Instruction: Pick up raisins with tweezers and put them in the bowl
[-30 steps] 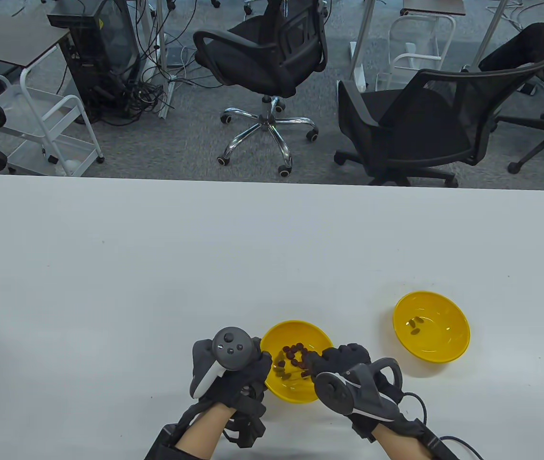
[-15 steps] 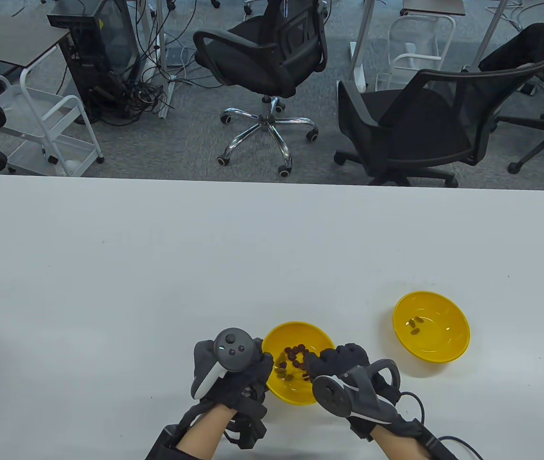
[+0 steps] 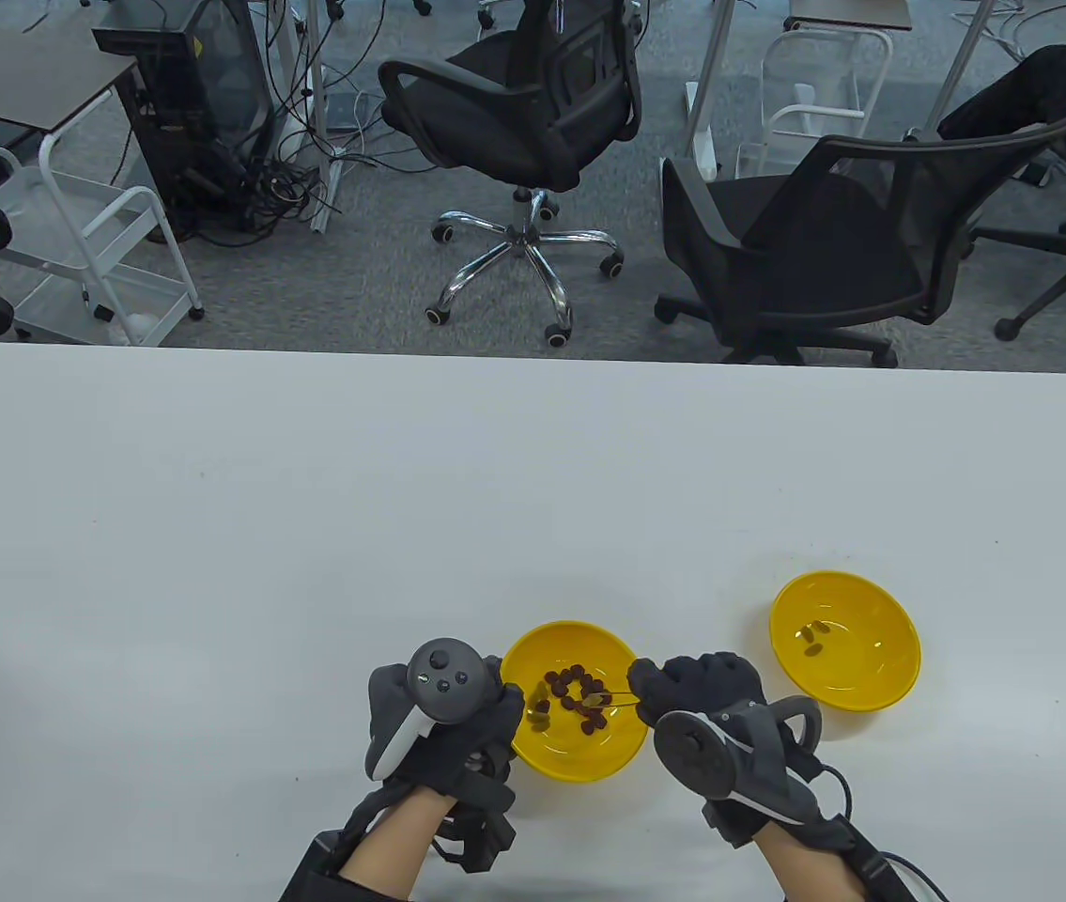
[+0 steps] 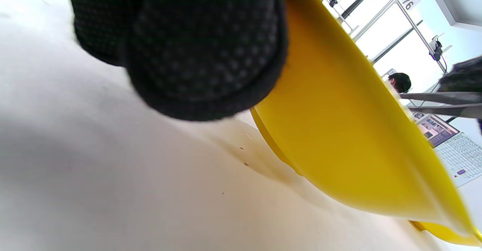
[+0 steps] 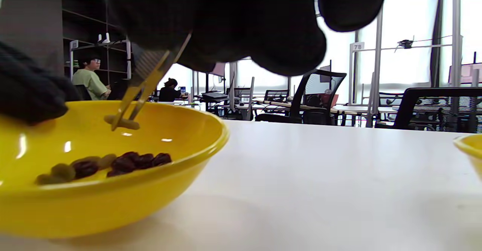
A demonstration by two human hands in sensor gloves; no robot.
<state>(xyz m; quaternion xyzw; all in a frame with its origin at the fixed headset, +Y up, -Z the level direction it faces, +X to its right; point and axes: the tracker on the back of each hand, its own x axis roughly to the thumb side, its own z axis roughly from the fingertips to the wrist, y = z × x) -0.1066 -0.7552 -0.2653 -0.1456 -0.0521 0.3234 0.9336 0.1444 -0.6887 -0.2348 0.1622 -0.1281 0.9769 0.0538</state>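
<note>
From above, the white table carries two yellow bowls, with black office chairs on grey carpet behind. The left hand grips the near bowl at its rim; the right hand pinches tweezers over the raisins. The far bowl holds a few.

The left wrist view shows the fingers against the bowl wall.

The right wrist view shows the tweezer tips closed on a pale raisin, clear of the heap.

A second ago the right hand sat lower over the bowl; it has since drawn back rightward.
</note>
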